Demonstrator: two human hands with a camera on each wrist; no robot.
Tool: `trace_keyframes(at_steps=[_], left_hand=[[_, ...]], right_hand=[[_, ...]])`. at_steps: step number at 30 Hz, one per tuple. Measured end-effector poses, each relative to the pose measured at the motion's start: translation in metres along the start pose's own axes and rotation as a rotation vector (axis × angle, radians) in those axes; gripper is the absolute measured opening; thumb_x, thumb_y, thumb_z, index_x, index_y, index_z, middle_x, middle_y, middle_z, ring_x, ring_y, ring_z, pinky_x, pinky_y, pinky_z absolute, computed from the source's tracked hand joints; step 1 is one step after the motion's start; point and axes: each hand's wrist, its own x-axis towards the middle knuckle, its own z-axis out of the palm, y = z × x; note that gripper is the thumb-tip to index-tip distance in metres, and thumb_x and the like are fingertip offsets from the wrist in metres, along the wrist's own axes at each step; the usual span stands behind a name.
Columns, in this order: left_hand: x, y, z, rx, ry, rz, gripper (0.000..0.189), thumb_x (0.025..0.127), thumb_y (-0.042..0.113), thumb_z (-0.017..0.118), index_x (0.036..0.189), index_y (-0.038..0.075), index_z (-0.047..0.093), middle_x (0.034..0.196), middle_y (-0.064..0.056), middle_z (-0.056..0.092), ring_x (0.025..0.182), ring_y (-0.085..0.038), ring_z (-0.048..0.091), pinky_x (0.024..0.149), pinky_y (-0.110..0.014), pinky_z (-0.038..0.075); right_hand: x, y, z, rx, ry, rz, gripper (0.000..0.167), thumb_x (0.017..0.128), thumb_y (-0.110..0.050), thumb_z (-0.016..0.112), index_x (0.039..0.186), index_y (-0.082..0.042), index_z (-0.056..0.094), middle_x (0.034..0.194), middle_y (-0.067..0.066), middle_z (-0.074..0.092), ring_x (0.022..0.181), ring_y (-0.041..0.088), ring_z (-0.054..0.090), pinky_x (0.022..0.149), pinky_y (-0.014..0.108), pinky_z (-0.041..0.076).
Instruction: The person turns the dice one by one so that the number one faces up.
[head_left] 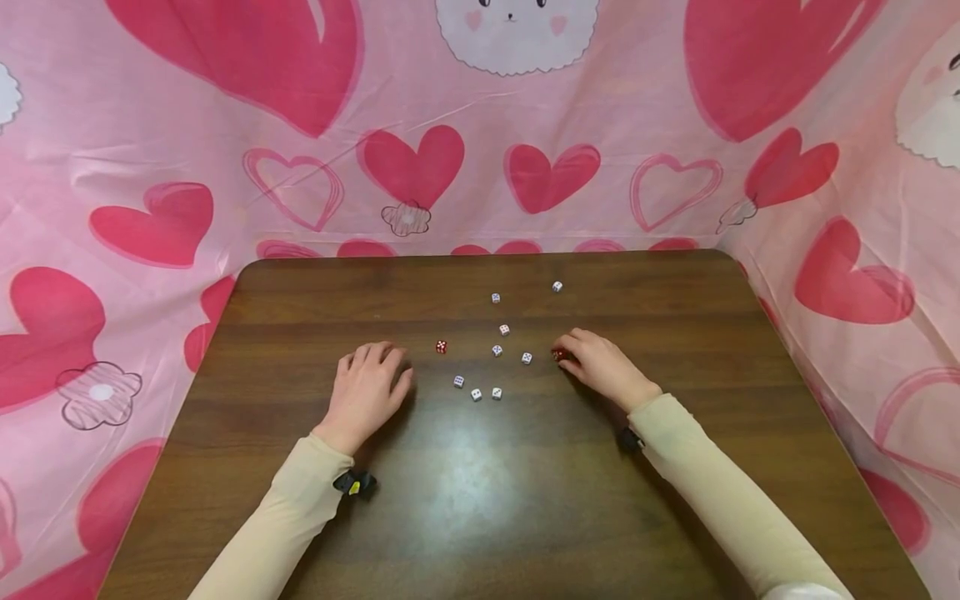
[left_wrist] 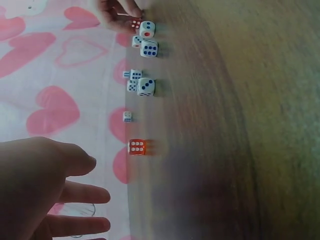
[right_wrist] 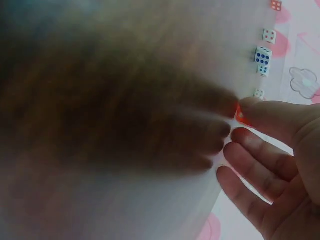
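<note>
Between thumb and fingers my right hand (head_left: 603,367) pinches a red die (right_wrist: 242,116), low at the tabletop right of the other dice. The right wrist view shows the thumb covering much of this die. My left hand (head_left: 366,390) is over the left part of the table, fingers relaxed and holding nothing. A second red die (head_left: 441,347) sits a short way right of its fingertips; the left wrist view has its six-spot face toward the camera. Several white dice lie scattered between the hands, among them a white die (head_left: 527,358) nearest the right fingertips.
Two white dice lie farther back, one white die (head_left: 557,286) toward the right and another white die (head_left: 496,297) near the middle. The brown wooden table (head_left: 480,533) ends at a pink heart-patterned cloth (head_left: 480,100) behind and at both sides.
</note>
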Motion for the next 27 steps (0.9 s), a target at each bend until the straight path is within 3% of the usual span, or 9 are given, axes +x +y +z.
trace_keyframes(at_steps=[6,13,19,27], left_hand=[[-0.001,0.000,0.000,0.003,-0.034,-0.007,0.038,0.101,0.030,0.067,0.129,0.004,0.069,0.135,-0.023,0.062,0.128,-0.045,0.054,0.101,-0.066,0.040],[-0.001,0.002,-0.003,-0.014,-0.052,-0.014,0.038,0.101,0.029,0.067,0.129,0.004,0.069,0.136,-0.024,0.061,0.129,-0.045,0.053,0.102,-0.067,0.040],[0.000,0.003,-0.005,-0.023,-0.073,-0.017,0.038,0.101,0.029,0.066,0.129,0.004,0.069,0.138,-0.025,0.060,0.130,-0.046,0.052,0.101,-0.068,0.041],[0.001,0.005,-0.005,-0.039,-0.078,-0.010,0.039,0.101,0.029,0.067,0.131,0.004,0.068,0.137,-0.024,0.061,0.130,-0.045,0.052,0.101,-0.067,0.042]], right_hand=[[0.003,0.002,-0.008,0.075,-0.073,0.048,0.026,0.091,-0.008,0.080,0.116,-0.003,0.072,0.107,0.011,0.070,0.097,0.028,0.068,0.092,0.048,0.056],[0.005,0.010,-0.014,0.153,-0.151,0.078,0.029,0.092,-0.007,0.079,0.120,-0.003,0.070,0.108,0.011,0.068,0.095,0.025,0.066,0.089,0.047,0.056],[0.007,0.014,-0.012,0.184,-0.154,0.040,0.025,0.092,-0.007,0.079,0.115,-0.004,0.071,0.102,0.008,0.067,0.092,0.023,0.063,0.087,0.046,0.055],[0.009,0.016,-0.006,0.223,-0.124,0.067,0.018,0.090,-0.004,0.079,0.105,-0.005,0.071,0.094,0.006,0.064,0.087,0.022,0.061,0.082,0.042,0.053]])
